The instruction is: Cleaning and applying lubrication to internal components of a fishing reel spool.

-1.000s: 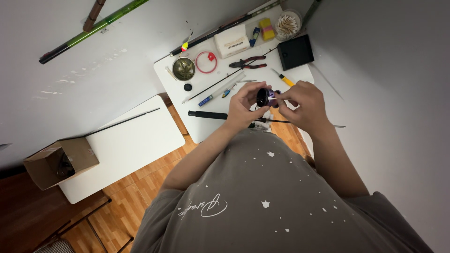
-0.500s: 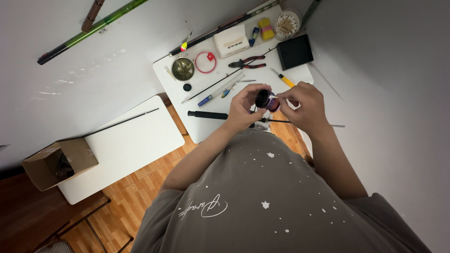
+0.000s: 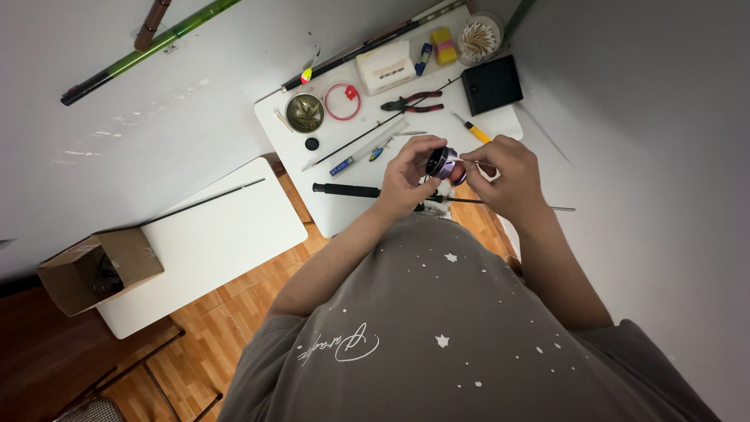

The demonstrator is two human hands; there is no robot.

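Table (image 3: 344,211), white, lies under both hands; above its near edge the left hand (image 3: 404,181) clasps a small purple reel (image 3: 444,164); right hand (image 3: 504,173) pinches a thin stick (image 3: 467,162) against it, seemingly cleaning; steadiness matters next.

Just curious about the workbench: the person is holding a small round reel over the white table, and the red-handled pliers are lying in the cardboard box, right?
Not quite. In the head view, the red-handled pliers lie on the white table, not in the cardboard box. Both hands do hold the small round reel over that table.
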